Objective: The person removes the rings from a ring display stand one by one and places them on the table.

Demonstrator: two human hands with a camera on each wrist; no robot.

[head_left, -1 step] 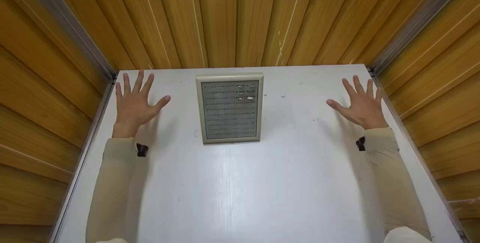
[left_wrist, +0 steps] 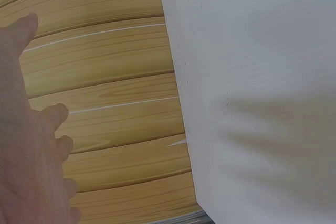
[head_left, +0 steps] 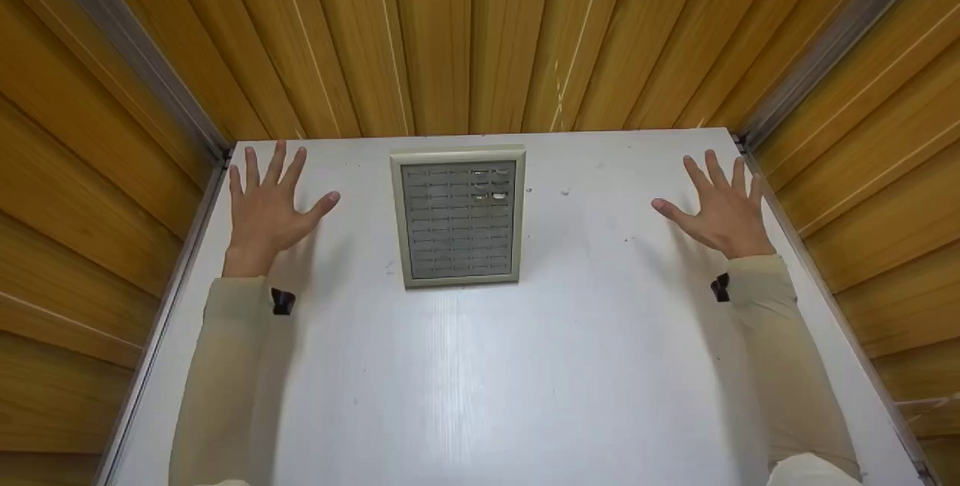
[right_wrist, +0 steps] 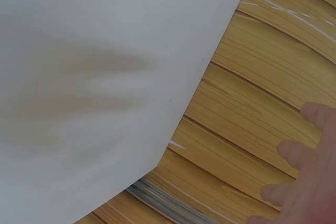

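Note:
A ring display tray point(head_left: 459, 242) with a pale frame and rows of slits in its grey lining lies on the white table point(head_left: 570, 366), close to the far edge. Several small shiny pieces point(head_left: 499, 196), seemingly rings, sit in the slits at its upper right. To the left of the tray my left hand point(head_left: 266, 220) is held over the table with fingers spread, touching nothing. My right hand point(head_left: 724, 220) is likewise spread, well to the right of the tray and holding nothing. Both wrist views show the fingers apart from the tabletop, their shadows falling on it.
Wood-patterned panels point(head_left: 435, 43) rise behind the table and along both sides. Grey metal posts point(head_left: 142, 36) stand at the two far corners. A small dark object point(head_left: 283, 301) is at the left cuff, and a similar black one point(head_left: 720, 287) at the right cuff.

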